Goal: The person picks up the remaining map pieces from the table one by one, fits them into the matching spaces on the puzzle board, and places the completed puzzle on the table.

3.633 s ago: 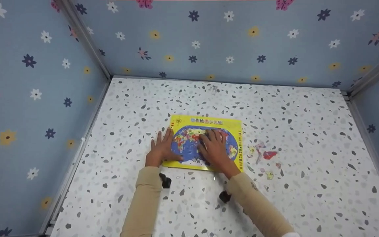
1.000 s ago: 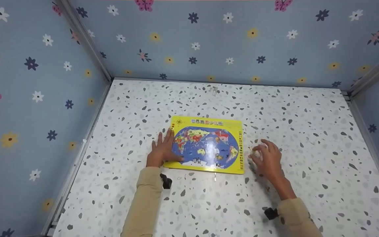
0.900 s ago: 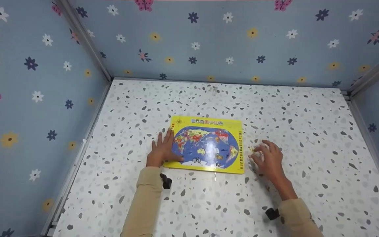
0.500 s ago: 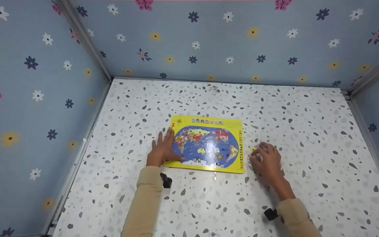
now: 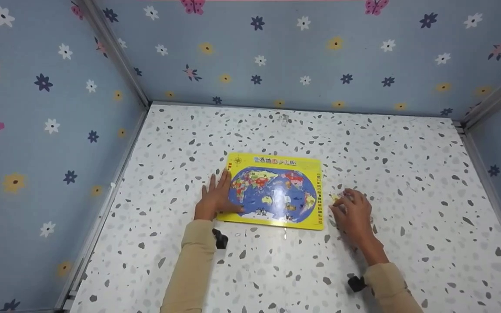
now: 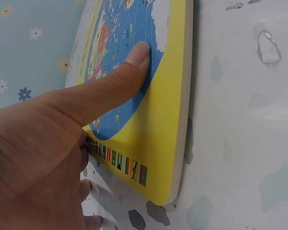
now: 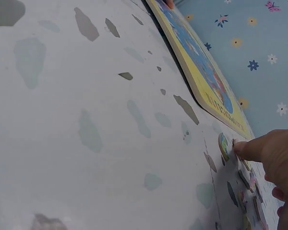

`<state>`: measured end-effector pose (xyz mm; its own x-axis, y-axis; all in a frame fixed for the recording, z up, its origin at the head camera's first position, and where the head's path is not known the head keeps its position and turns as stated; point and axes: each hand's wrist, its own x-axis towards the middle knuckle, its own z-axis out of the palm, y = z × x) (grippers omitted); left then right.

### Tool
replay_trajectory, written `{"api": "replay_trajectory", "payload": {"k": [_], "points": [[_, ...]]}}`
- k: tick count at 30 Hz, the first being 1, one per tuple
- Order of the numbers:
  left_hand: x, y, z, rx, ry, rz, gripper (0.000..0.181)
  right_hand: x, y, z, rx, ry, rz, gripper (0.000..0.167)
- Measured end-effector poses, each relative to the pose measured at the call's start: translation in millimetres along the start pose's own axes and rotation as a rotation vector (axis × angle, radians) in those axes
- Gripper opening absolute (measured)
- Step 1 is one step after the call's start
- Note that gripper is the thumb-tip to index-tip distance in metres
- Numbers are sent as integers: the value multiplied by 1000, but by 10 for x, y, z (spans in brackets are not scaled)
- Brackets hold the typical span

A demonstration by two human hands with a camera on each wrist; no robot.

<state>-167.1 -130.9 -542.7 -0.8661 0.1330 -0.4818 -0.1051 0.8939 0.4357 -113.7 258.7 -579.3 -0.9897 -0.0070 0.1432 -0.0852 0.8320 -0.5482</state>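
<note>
A yellow-bordered world map puzzle board (image 5: 272, 163) lies flat near the middle of the table. Along its left edge rests my left hand (image 5: 213, 201), fingers stretched out beside the edge and thumb laid on the board's lower left corner. Right of the board, my right hand (image 5: 355, 215) is bent low over small colourful puzzle pieces (image 5: 335, 197), its thumb and index fingertips close together. In the right wrist view the thumb touches a small piece by a green and yellow puzzle piece (image 7: 223, 146). The index fingertip is hidden there, and the hand covers most of the pieces.
The white speckled table (image 5: 233, 130) is bounded by blue flowered panels at the back (image 5: 276, 52), left (image 5: 37, 152) and right. A black wrist camera (image 5: 220, 239) sits under the left wrist, another (image 5: 356, 284) under the right.
My right hand has moved off the board to the pieces at its right, and in the last second its fingers have drawn closer together. The left hand has stayed on the board.
</note>
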Motion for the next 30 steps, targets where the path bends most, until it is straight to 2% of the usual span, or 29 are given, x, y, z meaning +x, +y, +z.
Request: {"api": "replay_trajectory", "payload": {"k": [13, 20, 30], "points": [[-10, -6, -1, -21, 8, 7, 125, 8, -23, 25, 4, 8, 2, 6], [-8, -23, -5, -9, 3, 31, 124, -6, -29, 23, -1, -10, 43, 7], [-1, -24, -1, -12, 8, 25, 124, -6, -52, 21, 30, 40, 56, 10]]}}
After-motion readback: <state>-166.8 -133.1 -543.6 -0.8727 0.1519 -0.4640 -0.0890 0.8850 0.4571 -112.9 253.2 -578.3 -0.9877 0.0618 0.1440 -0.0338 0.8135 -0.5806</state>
